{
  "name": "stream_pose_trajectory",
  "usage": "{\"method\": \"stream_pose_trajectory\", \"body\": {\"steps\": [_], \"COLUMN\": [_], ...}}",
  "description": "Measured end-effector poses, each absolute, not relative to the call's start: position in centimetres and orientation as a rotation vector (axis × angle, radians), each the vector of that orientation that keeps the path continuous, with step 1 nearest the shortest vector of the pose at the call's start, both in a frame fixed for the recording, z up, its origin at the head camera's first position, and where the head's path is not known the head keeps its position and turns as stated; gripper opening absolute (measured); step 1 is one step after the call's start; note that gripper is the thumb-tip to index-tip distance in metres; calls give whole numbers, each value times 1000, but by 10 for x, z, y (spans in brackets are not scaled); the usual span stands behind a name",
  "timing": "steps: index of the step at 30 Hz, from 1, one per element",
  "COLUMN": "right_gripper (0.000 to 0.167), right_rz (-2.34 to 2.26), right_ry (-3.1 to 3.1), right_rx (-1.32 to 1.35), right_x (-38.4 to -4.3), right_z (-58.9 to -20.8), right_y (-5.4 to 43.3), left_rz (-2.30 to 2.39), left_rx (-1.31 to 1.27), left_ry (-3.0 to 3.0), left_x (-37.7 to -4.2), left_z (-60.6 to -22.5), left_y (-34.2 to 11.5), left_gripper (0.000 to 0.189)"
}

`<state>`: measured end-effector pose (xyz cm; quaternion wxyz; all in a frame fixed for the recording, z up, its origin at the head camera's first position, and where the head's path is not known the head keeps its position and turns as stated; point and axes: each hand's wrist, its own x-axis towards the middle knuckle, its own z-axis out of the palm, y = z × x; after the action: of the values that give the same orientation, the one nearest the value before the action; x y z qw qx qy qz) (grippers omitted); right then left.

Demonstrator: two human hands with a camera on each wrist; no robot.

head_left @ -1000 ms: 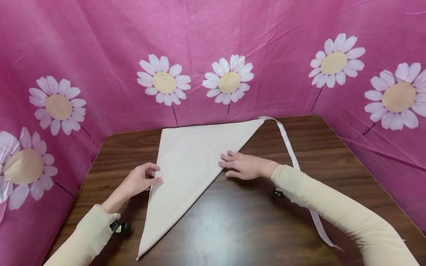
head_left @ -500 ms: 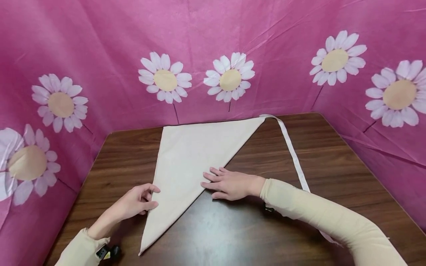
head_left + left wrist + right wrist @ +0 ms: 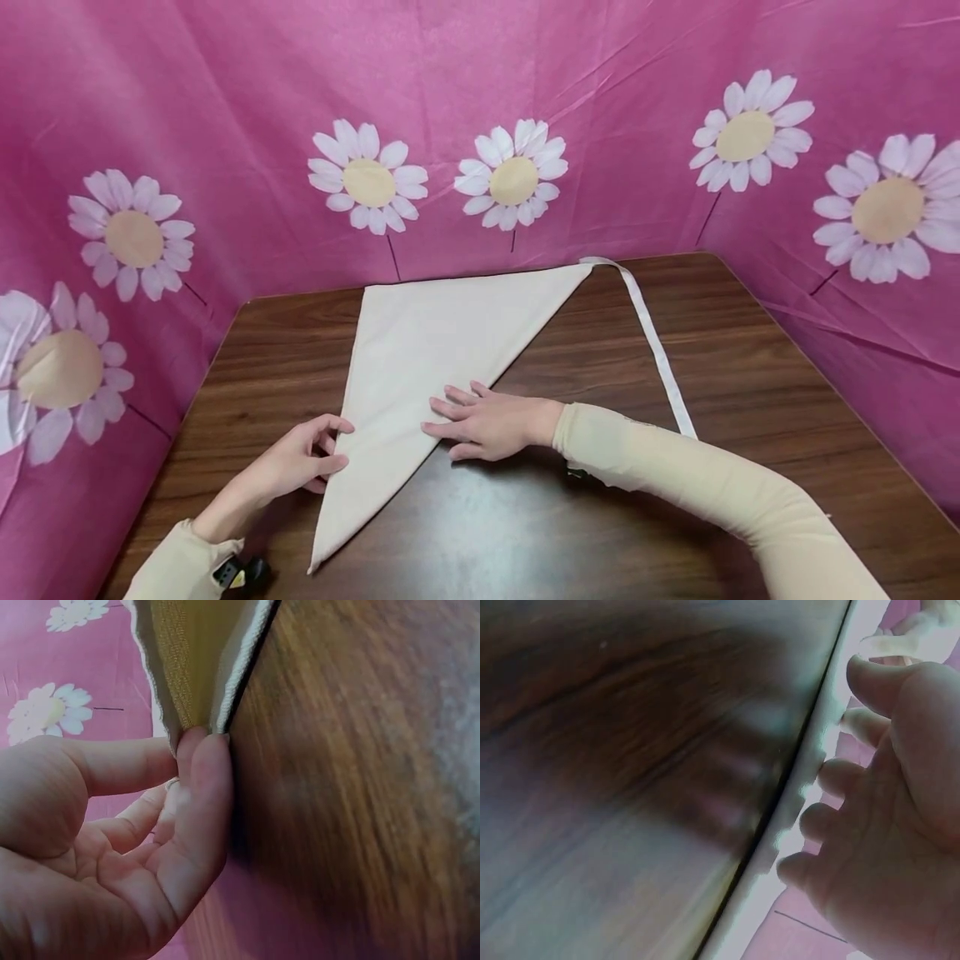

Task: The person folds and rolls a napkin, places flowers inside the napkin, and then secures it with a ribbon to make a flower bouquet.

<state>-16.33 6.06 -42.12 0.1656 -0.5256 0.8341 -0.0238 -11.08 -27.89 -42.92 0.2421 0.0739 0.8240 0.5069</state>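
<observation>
A cream cloth [image 3: 420, 350], folded into a triangle, lies on the brown wooden table [image 3: 570, 500]. My left hand [image 3: 300, 458] pinches its left edge near the bottom corner. In the left wrist view two layers of the cloth [image 3: 251, 652] stand apart above my left hand [image 3: 172, 832], with a fingertip in the gap between them and the thumb against one outer side. My right hand [image 3: 483, 425] rests with spread, straight fingers on the slanted fold. From below, the right wrist view shows my right hand [image 3: 885, 802] with its fingertips at that fold [image 3: 780, 840].
A white strap [image 3: 652, 342] runs from the cloth's far right corner across the table, and my right sleeve [image 3: 675, 458] covers its near end. Pink fabric [image 3: 615, 100] with printed daisies stands behind the table and along both sides.
My right hand has slid along the slanted fold, toward me and to the left. My left hand has moved down the left edge, nearer the bottom corner. The cloth keeps its triangle shape.
</observation>
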Motion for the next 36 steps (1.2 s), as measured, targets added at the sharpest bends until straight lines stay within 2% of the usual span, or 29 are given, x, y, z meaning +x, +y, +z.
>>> {"method": "stream_pose_trajectory", "body": {"steps": [9,28,36], "right_gripper": [56,60,60], "right_rz": [64,164,157], "right_ry": [2408,2446,2443], "right_rx": [-1451,-1314,-1358], "right_x": [-150,-134,-122], "right_z": [-434,-427,-428], "right_y": [52,30,11], "left_rz": [1434,1552,1472], "left_rx": [195,269,187], "left_ry": [2228,2242,2181], "left_x": [-101,-94,-88], "left_z": [-432,-438,-427], "left_y": [-278,-283,-290], "left_gripper": [49,48,53]}}
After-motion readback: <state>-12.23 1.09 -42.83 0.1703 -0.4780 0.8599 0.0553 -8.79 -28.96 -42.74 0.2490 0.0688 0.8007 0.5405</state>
